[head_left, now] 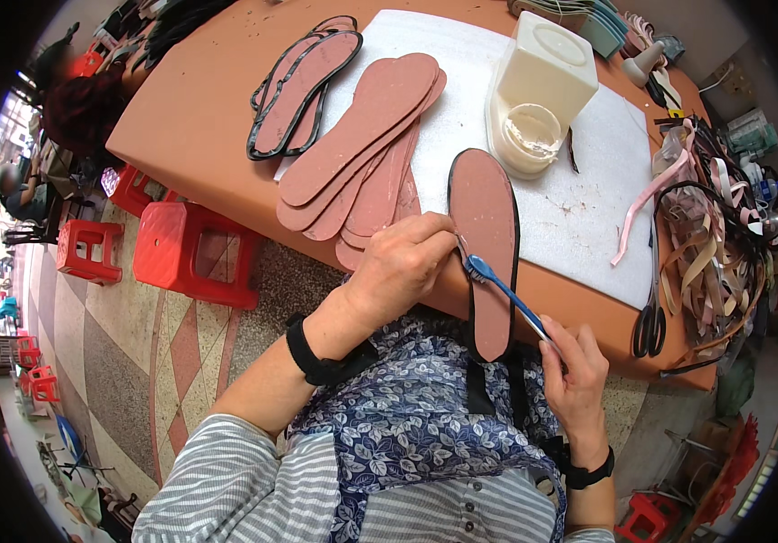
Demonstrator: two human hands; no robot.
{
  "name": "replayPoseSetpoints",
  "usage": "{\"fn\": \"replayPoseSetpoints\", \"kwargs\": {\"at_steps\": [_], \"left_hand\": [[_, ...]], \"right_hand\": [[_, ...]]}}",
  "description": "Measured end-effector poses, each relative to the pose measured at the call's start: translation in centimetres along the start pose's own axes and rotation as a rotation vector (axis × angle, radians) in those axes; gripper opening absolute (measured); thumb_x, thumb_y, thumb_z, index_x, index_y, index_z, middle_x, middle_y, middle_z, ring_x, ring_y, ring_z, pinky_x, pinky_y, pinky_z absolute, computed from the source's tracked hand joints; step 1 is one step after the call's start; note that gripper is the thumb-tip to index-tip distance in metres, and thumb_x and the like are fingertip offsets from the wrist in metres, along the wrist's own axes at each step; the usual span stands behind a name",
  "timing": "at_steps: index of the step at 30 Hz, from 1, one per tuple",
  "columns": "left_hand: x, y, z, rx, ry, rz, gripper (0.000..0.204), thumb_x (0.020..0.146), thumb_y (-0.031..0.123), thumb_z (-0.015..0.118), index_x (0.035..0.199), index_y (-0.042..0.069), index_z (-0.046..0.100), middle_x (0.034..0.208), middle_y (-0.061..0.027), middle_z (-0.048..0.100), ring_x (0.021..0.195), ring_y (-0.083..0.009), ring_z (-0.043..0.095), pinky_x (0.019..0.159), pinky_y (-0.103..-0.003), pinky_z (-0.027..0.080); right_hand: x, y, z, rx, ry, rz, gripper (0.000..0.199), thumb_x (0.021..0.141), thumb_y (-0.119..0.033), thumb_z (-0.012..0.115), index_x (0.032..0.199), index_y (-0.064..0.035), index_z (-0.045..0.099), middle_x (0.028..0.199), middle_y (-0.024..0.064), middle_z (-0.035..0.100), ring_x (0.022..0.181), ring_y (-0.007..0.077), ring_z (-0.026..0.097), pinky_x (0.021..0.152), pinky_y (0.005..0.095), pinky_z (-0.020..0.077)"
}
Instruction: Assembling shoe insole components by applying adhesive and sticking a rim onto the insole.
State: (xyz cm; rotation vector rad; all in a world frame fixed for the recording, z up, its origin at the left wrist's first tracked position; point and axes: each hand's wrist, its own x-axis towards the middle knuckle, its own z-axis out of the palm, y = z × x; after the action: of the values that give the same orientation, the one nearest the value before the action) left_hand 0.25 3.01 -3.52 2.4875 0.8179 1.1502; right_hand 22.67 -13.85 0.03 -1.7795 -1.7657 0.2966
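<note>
Black-edged pink insole (486,244): at the table's near side, upper end over a white sheet (601,222), lower end overhanging the table edge. Left hand (404,262): thumb and fingertips pinching the insole's left edge. Right hand (577,373): fingers closed on the handle of a blue toothbrush (516,300), head at that edge. Leftward: stacked unedged insoles (362,136). Beyond: cream plastic container (547,68).

Left hand (402,262) seems to be pinching; right hand (577,373) curls in a firm grip.
</note>
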Motion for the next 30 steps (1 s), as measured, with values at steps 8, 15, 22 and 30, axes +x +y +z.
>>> {"fn": "replayPoseSetpoints", "kwargs": {"at_steps": [8, 15, 22, 30], "left_hand": [[0.0, 0.1, -0.1, 0.004, -0.006, -0.007, 0.014, 0.078, -0.001, 0.071, 0.091, 0.001, 0.067, 0.096, -0.01, 0.069, 0.082, -0.0272, 0.07, 0.07, -0.034, 0.057], [-0.1, 0.0, 0.1, -0.007, 0.011, -0.015, 0.012, 0.08, 0.0, 0.071, 0.091, 0.002, 0.067, 0.096, -0.0095, 0.068, 0.081, -0.0267, 0.069, 0.069, -0.034, 0.056], [-0.1, 0.1, 0.1, -0.043, 0.02, -0.05, 0.011, 0.081, 0.001, 0.072, 0.089, 0.002, 0.065, 0.094, -0.0087, 0.067, 0.079, -0.0264, 0.068, 0.066, -0.034, 0.055], [-0.2, 0.1, 0.0, -0.016, 0.002, -0.065, 0.012, 0.08, 0.001, 0.073, 0.089, 0.002, 0.065, 0.091, -0.008, 0.065, 0.077, -0.0256, 0.067, 0.065, -0.034, 0.054]], "right_hand": [[0.1, 0.0, 0.3, 0.02, 0.026, 0.0, 0.031, 0.085, 0.002, 0.069, 0.116, -0.0054, 0.07, 0.076, 0.0102, 0.056, 0.059, 0.0225, 0.058, 0.054, 0.034, 0.0465], [0.8, 0.0, 0.9, 0.009, 0.05, -0.004, 0.032, 0.086, 0.001, 0.069, 0.117, -0.0056, 0.071, 0.074, 0.0097, 0.05, 0.057, 0.0221, 0.054, 0.052, 0.0349, 0.0439], [1.7, -0.1, 1.6, 0.007, 0.066, -0.008, 0.032, 0.086, 0.0, 0.07, 0.118, -0.0061, 0.07, 0.072, 0.0092, 0.045, 0.055, 0.0215, 0.049, 0.051, 0.0352, 0.0409], [1.5, 0.0, 1.2, 0.011, 0.063, -0.008, 0.031, 0.086, 0.0, 0.07, 0.117, -0.0057, 0.071, 0.071, 0.0091, 0.046, 0.055, 0.0212, 0.049, 0.051, 0.0349, 0.0414]]}}
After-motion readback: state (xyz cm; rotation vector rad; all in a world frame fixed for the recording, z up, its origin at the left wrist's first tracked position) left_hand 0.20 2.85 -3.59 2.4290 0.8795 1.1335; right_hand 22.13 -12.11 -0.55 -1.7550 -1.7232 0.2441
